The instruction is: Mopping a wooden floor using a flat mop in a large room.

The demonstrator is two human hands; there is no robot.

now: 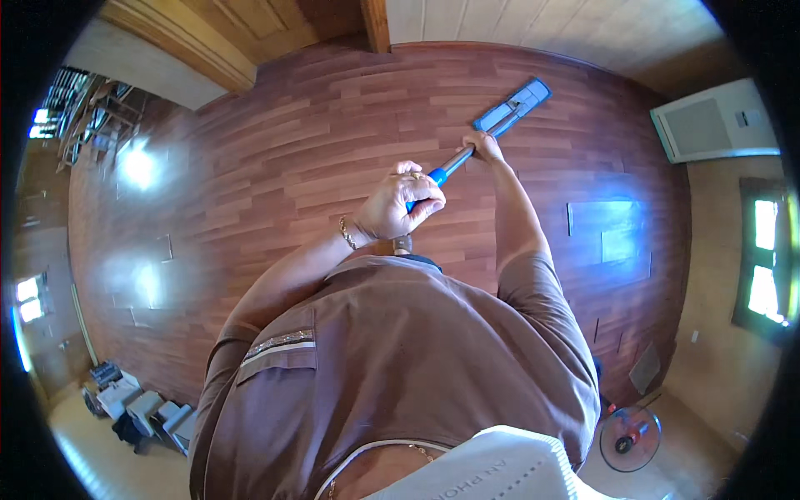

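A flat mop (512, 108) with a blue rectangular head rests on the wood-plank floor, ahead and to the right. Its metal pole slants back toward my body and ends in a blue grip. My left hand (402, 200) is closed around that blue grip near the upper end, in front of my chest. Farther down the pole, closer to the mop head, my right hand (483, 148) wraps around the metal part with the arm stretched forward. The lower joint of the mop shows just past my right hand.
A white appliance (717, 122) stands by the right wall. A fan (631, 438) is at the lower right. Wooden furniture (96, 117) stands at the far left, and several grey-white items (146, 408) line the lower left. A wooden door (275, 29) is ahead.
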